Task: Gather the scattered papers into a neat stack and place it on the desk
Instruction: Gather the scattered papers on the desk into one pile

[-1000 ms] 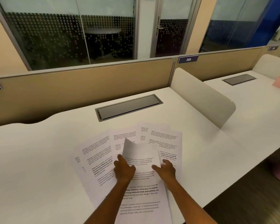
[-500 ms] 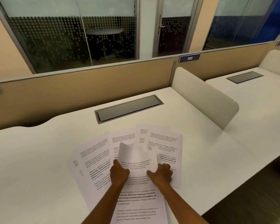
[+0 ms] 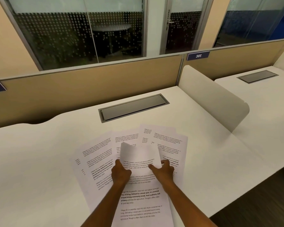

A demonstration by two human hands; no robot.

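Several printed white sheets (image 3: 98,161) lie fanned and overlapping on the white desk (image 3: 39,161). The top sheet (image 3: 139,154) in the middle is held at both sides, its far edge lifted and curling up off the others. My left hand (image 3: 120,174) pinches its left edge. My right hand (image 3: 163,172) pinches its right edge, fingers partly under the paper. More sheets (image 3: 169,141) spread out behind and to the right of my hands.
A grey cable hatch (image 3: 133,107) is set into the desk beyond the papers. A beige partition (image 3: 88,89) runs along the back. A white rounded divider (image 3: 211,99) stands on the right, with a neighbouring desk (image 3: 261,104) past it.
Both hands have slid towards me along the top sheet. Its far edge has risen and bent more.
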